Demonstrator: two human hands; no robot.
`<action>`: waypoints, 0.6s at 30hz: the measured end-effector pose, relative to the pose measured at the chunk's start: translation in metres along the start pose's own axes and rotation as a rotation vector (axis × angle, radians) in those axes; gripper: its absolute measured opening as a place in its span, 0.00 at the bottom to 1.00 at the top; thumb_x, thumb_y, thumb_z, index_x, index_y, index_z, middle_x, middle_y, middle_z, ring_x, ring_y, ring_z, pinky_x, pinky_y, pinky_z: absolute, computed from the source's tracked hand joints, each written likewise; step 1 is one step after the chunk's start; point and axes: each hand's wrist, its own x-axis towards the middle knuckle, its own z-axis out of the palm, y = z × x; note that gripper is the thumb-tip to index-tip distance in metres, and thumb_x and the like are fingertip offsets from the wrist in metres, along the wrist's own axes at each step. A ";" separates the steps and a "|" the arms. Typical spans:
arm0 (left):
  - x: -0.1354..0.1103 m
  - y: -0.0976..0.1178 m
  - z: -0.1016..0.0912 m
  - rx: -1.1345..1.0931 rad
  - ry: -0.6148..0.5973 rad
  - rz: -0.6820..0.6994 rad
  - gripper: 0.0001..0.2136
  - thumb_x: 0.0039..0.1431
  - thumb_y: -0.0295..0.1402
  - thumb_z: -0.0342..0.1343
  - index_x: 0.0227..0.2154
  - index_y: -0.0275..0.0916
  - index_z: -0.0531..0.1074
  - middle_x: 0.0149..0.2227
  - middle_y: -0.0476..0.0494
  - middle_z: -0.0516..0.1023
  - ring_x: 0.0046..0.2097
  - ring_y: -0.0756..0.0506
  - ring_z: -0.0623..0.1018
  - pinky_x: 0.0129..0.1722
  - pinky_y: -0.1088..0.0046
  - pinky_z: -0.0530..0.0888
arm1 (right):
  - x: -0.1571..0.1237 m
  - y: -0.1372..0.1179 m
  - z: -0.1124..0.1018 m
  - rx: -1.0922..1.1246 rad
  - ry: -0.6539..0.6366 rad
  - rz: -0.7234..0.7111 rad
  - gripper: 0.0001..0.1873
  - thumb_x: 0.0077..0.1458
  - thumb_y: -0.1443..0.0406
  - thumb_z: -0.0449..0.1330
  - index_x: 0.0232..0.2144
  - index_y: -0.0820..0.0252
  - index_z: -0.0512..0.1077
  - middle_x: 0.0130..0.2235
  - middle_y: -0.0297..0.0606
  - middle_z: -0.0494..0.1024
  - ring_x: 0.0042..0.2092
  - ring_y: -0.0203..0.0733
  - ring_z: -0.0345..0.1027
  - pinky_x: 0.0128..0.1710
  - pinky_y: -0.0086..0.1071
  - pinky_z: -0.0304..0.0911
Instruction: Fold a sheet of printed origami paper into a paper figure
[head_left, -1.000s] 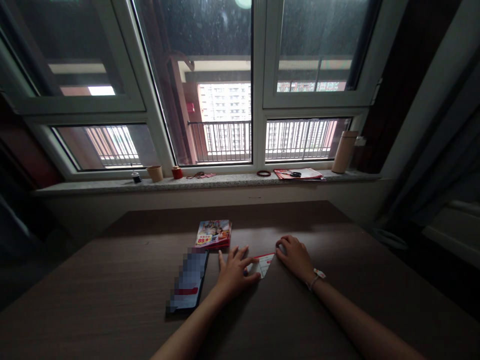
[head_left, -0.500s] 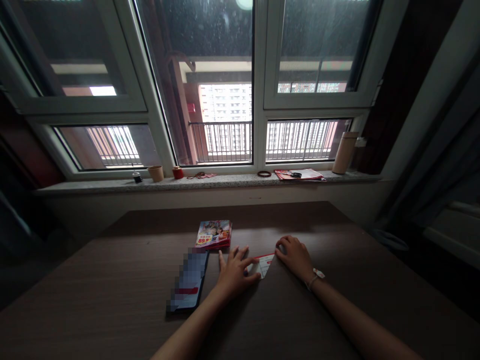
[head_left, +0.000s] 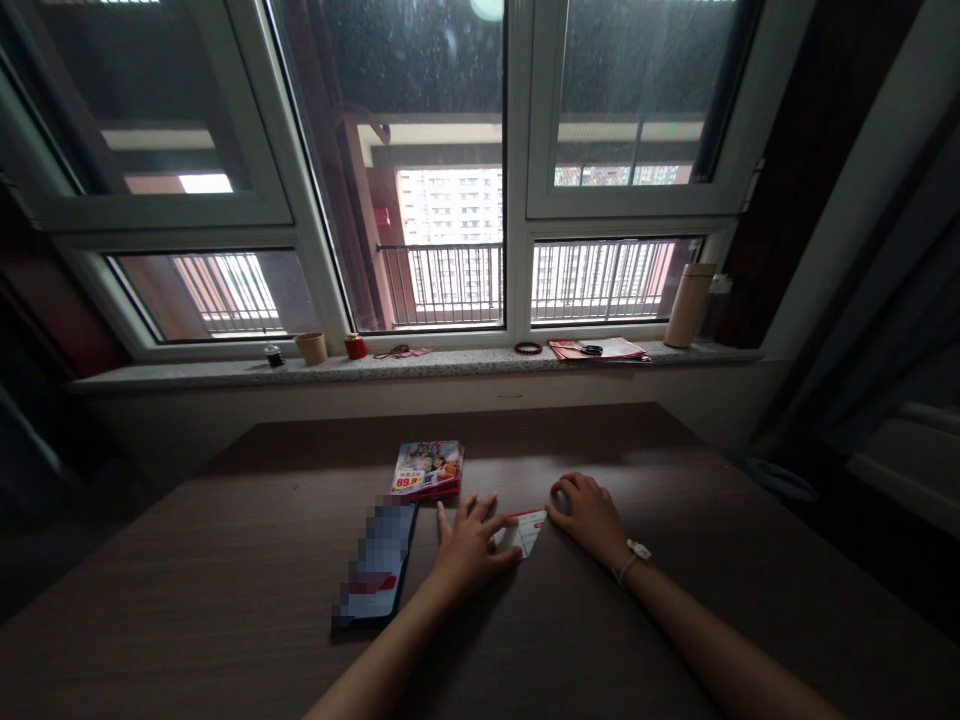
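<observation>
Between left hand and right hand lies the folded paper, pressed flat.

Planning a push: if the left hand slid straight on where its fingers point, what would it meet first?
The left hand rests on the folded paper; that comes first, then bare table. The booklets seem just left of that line, though depth is unclear.

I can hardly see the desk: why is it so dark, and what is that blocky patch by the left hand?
Head view: the bright window backlights the room, so the desk looks dim; the window frames bow toward the edges, a wide-lens warp; the phone beside the left hand is pixelated, not out of focus; print on the paper is too small to read.
</observation>
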 end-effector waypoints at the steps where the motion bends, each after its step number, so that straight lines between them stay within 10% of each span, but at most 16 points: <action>1: 0.000 0.000 0.000 0.000 -0.002 -0.002 0.19 0.53 0.52 0.57 0.48 0.63 0.71 0.65 0.53 0.59 0.66 0.33 0.53 0.58 0.31 0.35 | 0.000 0.000 0.000 0.002 -0.006 -0.001 0.12 0.54 0.57 0.59 0.39 0.54 0.73 0.46 0.39 0.72 0.51 0.46 0.63 0.50 0.38 0.56; 18: 0.000 0.001 0.001 -0.014 0.020 0.000 0.19 0.52 0.52 0.57 0.48 0.62 0.71 0.64 0.50 0.60 0.66 0.33 0.53 0.58 0.31 0.35 | -0.014 -0.017 -0.003 0.058 -0.093 -0.082 0.22 0.47 0.53 0.62 0.45 0.53 0.72 0.53 0.42 0.68 0.56 0.50 0.59 0.58 0.43 0.50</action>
